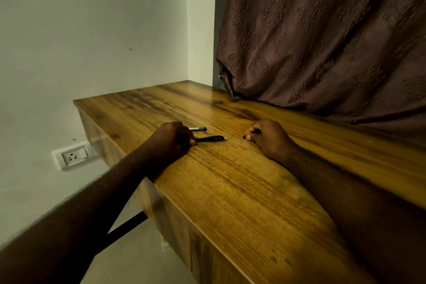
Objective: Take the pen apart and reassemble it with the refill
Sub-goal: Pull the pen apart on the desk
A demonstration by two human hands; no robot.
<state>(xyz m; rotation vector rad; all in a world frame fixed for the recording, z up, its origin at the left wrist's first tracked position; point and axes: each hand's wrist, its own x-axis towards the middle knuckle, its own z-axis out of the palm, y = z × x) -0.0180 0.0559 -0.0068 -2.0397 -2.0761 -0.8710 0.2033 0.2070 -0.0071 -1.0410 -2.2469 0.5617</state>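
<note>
from the head camera: the black pen point(210, 138) lies flat on the wooden desk point(230, 182). the left hand point(169, 139) rests curled just left of the pen, fingertips touching its near end; whether it truly grips, i cannot tell. just beyond the pen a second slim piece point(197, 129) pokes out from behind that hand. right of the pen, apart from it, the right hand point(268, 137) sits fisted, something small and dark at its fingertips. a brown curtain point(322, 37) drapes onto the desk well beyond the pen; a wall socket point(74, 155) sits far left.

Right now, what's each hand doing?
Left hand: closed, fingers on the end of the black pen.
Right hand: curled shut, pinching something small and dark; can't tell what.
</note>
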